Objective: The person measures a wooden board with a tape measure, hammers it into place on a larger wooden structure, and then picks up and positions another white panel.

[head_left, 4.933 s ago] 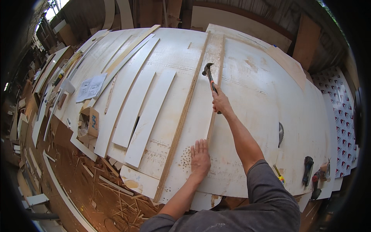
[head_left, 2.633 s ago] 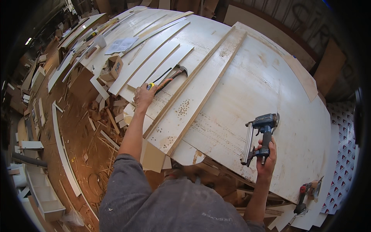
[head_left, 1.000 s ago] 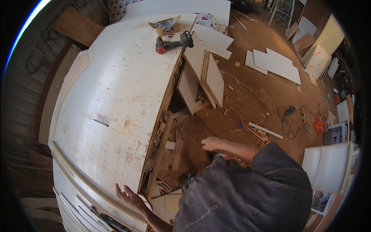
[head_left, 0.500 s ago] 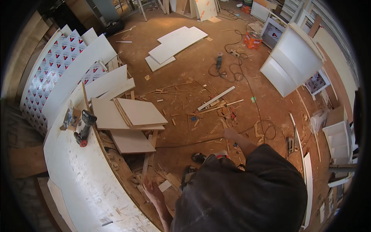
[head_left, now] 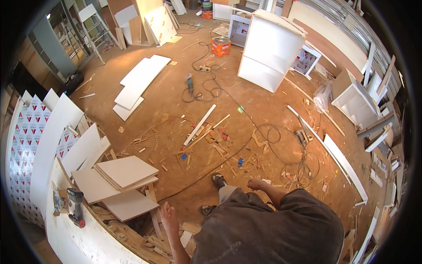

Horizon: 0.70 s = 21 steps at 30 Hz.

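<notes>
My left hand [head_left: 169, 215] hangs beside the stacked white boards [head_left: 125, 171], its fingers loosely bent and apart, with nothing seen in them. Past my knee, my right hand [head_left: 254, 184] is held over the littered floor, fingers curled in and no object visible there. On the white workbench [head_left: 61, 229] to the left lies a cordless drill [head_left: 76, 207], next to a small open cardboard box [head_left: 60, 202]. Between my feet and the middle of the floor are wood offcuts and a long white strip [head_left: 200, 125].
White panels [head_left: 140, 86] lie on the floor ahead. A corded power tool [head_left: 190, 84] trails cable [head_left: 246, 115] across the floor near an orange box [head_left: 220, 46]. A white cabinet [head_left: 271, 50] stands far right; long white strips [head_left: 345, 165] lie at right.
My view has turned right, so the bench and floor items sit further left. A shoe and leg show more plainly ahead of me. Both hands stay apart from the boards.
</notes>
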Each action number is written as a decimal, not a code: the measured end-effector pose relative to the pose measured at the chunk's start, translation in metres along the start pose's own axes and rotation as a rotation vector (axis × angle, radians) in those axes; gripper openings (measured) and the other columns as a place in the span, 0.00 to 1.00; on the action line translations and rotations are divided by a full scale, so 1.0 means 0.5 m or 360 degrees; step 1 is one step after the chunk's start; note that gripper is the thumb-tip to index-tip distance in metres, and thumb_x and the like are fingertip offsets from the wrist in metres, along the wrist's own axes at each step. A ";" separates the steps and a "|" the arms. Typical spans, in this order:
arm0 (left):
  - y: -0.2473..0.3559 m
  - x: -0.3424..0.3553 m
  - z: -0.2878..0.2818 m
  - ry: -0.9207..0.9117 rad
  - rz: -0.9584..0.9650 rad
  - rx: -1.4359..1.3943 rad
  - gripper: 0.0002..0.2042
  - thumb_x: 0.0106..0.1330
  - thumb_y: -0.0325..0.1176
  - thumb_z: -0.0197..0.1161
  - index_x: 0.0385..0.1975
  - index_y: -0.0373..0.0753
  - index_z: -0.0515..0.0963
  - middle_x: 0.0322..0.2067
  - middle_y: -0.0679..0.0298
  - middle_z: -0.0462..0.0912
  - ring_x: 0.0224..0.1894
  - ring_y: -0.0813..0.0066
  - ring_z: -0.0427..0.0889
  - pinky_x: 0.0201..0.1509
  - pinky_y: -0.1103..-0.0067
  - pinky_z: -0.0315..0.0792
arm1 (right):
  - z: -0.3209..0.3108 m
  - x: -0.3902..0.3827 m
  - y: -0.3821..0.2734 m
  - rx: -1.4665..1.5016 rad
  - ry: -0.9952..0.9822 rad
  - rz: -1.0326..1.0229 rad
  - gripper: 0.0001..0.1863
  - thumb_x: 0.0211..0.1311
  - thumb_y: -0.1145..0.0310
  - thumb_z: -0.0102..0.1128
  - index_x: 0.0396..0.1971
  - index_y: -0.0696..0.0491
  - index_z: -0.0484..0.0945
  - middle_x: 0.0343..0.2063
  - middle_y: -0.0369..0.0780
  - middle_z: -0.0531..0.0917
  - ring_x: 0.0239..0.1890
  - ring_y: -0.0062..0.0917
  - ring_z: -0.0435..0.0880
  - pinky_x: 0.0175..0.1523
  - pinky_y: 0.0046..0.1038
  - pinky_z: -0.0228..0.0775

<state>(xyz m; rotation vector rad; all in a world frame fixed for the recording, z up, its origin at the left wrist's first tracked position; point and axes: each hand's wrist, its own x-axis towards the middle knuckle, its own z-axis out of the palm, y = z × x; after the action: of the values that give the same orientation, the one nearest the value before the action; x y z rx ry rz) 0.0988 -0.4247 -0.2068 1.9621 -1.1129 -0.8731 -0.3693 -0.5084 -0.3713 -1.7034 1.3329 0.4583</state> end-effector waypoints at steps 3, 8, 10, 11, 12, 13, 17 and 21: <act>0.011 0.023 0.038 -0.0101 -0.0097 -0.0069 0.20 0.67 0.34 0.57 0.57 0.35 0.72 0.50 0.47 0.77 0.53 0.54 0.78 0.55 0.67 0.73 | -0.071 0.021 -0.044 0.0372 0.0036 0.0031 0.15 0.61 0.61 0.51 0.31 0.58 0.79 0.28 0.42 0.83 0.31 0.29 0.84 0.34 0.33 0.77; 0.035 0.050 0.092 -0.0170 -0.0297 0.0257 0.20 0.66 0.38 0.56 0.55 0.36 0.74 0.49 0.48 0.78 0.53 0.51 0.78 0.56 0.65 0.72 | -0.189 0.119 -0.064 0.0787 -0.0041 0.0343 0.15 0.64 0.60 0.52 0.41 0.54 0.78 0.29 0.38 0.82 0.31 0.25 0.84 0.32 0.29 0.75; 0.063 0.049 0.098 -0.0203 -0.0432 0.0460 0.20 0.65 0.39 0.54 0.54 0.37 0.75 0.49 0.48 0.78 0.52 0.49 0.78 0.56 0.65 0.71 | -0.243 0.178 -0.039 0.0800 -0.0034 0.0296 0.14 0.64 0.59 0.52 0.42 0.53 0.77 0.29 0.37 0.82 0.30 0.25 0.83 0.31 0.29 0.75; 0.062 0.034 0.106 -0.0114 -0.0486 0.0373 0.20 0.64 0.40 0.55 0.52 0.37 0.76 0.49 0.48 0.79 0.52 0.49 0.78 0.56 0.64 0.71 | -0.270 0.215 -0.026 0.0811 -0.0036 0.0262 0.14 0.64 0.59 0.52 0.42 0.52 0.77 0.29 0.37 0.81 0.30 0.25 0.83 0.31 0.29 0.75; 0.056 0.023 0.117 -0.0029 -0.0522 0.0287 0.20 0.64 0.41 0.55 0.51 0.37 0.77 0.49 0.48 0.79 0.52 0.49 0.77 0.56 0.64 0.71 | -0.296 0.267 0.008 0.0756 -0.0043 0.0164 0.13 0.65 0.59 0.52 0.41 0.52 0.76 0.28 0.37 0.81 0.28 0.25 0.82 0.31 0.29 0.75; 0.046 0.016 0.133 0.0031 -0.0538 0.0198 0.20 0.63 0.41 0.55 0.50 0.37 0.78 0.49 0.48 0.79 0.52 0.49 0.77 0.56 0.63 0.71 | -0.324 0.331 0.061 0.0651 -0.0054 -0.0019 0.12 0.65 0.59 0.51 0.40 0.51 0.76 0.26 0.36 0.80 0.26 0.25 0.81 0.30 0.29 0.74; -0.043 0.002 0.222 0.0066 -0.0927 -0.0031 0.19 0.59 0.41 0.57 0.46 0.36 0.80 0.47 0.47 0.80 0.52 0.49 0.78 0.56 0.63 0.71 | -0.512 0.541 0.224 0.0109 0.0066 -0.0698 0.09 0.66 0.61 0.50 0.36 0.49 0.76 0.22 0.35 0.77 0.21 0.24 0.77 0.27 0.27 0.71; -0.107 -0.097 0.266 0.0304 -0.1100 0.0091 0.14 0.59 0.38 0.56 0.38 0.34 0.79 0.38 0.46 0.82 0.44 0.48 0.80 0.46 0.62 0.72 | -0.576 0.557 0.030 0.0756 -0.0015 -0.0138 0.08 0.67 0.64 0.49 0.35 0.49 0.76 0.19 0.33 0.74 0.19 0.22 0.74 0.25 0.26 0.68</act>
<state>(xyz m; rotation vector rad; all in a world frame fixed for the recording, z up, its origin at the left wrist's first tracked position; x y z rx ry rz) -0.0072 -0.3940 -0.3104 2.4615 -0.3363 -0.9672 -0.3510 -0.9046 -0.4311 -1.3521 1.2360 0.0858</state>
